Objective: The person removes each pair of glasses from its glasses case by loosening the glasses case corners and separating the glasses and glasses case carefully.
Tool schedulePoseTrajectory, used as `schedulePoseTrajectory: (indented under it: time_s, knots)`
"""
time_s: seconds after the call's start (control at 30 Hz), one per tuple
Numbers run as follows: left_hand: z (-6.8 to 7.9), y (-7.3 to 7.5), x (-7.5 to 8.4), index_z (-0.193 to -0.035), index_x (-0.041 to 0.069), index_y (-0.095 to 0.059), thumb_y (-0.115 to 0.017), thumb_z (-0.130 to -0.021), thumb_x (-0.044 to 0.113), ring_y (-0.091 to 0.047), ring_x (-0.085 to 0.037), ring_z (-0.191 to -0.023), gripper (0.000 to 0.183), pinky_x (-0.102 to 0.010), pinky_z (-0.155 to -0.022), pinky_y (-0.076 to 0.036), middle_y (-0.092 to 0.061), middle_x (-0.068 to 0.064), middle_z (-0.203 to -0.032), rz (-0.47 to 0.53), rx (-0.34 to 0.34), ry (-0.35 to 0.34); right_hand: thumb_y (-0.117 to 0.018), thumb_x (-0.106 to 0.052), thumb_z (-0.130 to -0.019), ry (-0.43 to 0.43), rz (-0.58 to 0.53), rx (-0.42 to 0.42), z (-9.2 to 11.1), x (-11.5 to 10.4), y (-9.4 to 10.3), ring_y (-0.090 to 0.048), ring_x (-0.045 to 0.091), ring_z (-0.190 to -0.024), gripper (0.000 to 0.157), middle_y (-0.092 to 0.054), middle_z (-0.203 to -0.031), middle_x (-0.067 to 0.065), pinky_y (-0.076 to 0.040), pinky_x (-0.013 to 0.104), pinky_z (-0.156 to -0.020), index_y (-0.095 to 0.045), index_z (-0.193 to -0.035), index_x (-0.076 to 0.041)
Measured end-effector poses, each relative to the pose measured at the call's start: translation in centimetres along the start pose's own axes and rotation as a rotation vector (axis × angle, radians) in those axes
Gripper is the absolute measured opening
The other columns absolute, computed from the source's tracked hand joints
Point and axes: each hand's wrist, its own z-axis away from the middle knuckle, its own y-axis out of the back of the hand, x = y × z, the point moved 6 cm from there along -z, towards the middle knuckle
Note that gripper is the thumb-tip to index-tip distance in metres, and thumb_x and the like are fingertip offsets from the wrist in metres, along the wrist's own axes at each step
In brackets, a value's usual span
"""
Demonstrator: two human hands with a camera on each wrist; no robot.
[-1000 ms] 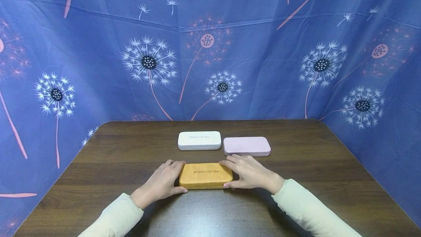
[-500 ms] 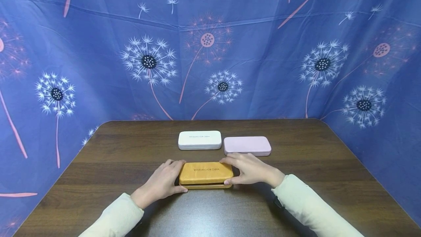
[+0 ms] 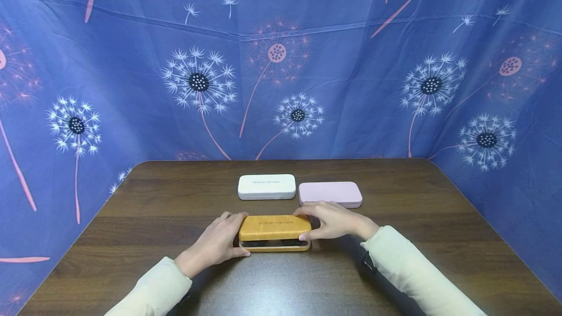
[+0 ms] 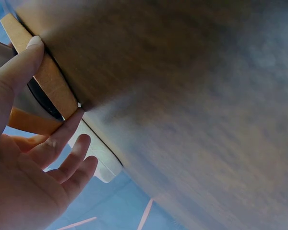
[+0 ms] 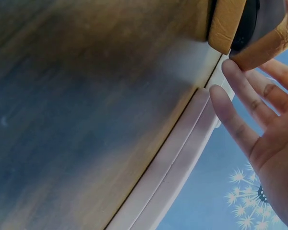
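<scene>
A yellow glasses case (image 3: 274, 228) lies on the table with its lid partly raised; lettering runs across the lid. Something dark, perhaps lenses, shows in the front gap. At the case's left end, my left hand (image 3: 212, 243) holds the base, thumb at the front and fingers behind. My right hand (image 3: 335, 221) grips the right end of the lid, thumb under its front edge. In the left wrist view the thumb presses the base (image 4: 55, 84) of the case. The right wrist view shows the lid (image 5: 266, 48) tilted away from the base at the hinge.
Behind the yellow case stand a white case (image 3: 266, 187) with lettering and a pink case (image 3: 330, 194), both closed. The pink one is close behind my right hand. A blue curtain (image 3: 351, 62) with dandelion prints surrounds the brown wooden table (image 3: 175, 184).
The yellow case was closed a second ago; its lid has risen at the front, and my right hand has moved up slightly with it. My left hand stays in place.
</scene>
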Motion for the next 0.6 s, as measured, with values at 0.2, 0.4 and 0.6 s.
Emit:
schedulePoseTrajectory:
  time_s: [0.2,0.4,0.6]
  knots:
    - [-0.02,0.07,0.09,-0.122,0.003,-0.048,-0.082,-0.057,0.043,-0.056,-0.025,-0.099,0.083,-0.041,-0.083,-0.047,-0.063,-0.009,-0.109,-0.018,0.028,-0.016,-0.058,-0.052,-0.082,-0.019,-0.040,-0.051,-0.21,0.25,0.19,-0.054,0.007,-0.082,0.051,-0.057,-0.098,-0.013,-0.043,0.021,-0.071,-0.059,-0.119,-0.016]
    - [0.03,0.10,0.12,-0.122,0.001,-0.047,-0.083,-0.057,0.041,-0.056,-0.026,-0.098,0.084,-0.041,-0.084,-0.047,-0.063,-0.011,-0.110,-0.015,0.041,-0.017,-0.058,-0.050,-0.083,-0.044,-0.065,-0.105,-0.35,0.27,0.28,-0.053,0.010,-0.080,0.052,-0.056,-0.097,-0.013,-0.040,0.018,-0.067,-0.058,-0.121,-0.015]
    - [0.10,0.14,0.19,-0.123,0.001,-0.047,-0.084,-0.056,0.039,-0.057,-0.026,-0.097,0.085,-0.041,-0.083,-0.047,-0.064,-0.011,-0.110,-0.003,0.056,-0.012,-0.057,-0.047,-0.085,-0.024,-0.089,-0.131,-0.47,0.17,0.33,-0.052,0.006,-0.084,0.053,-0.058,-0.101,-0.009,-0.045,0.024,-0.078,-0.057,-0.123,-0.010]
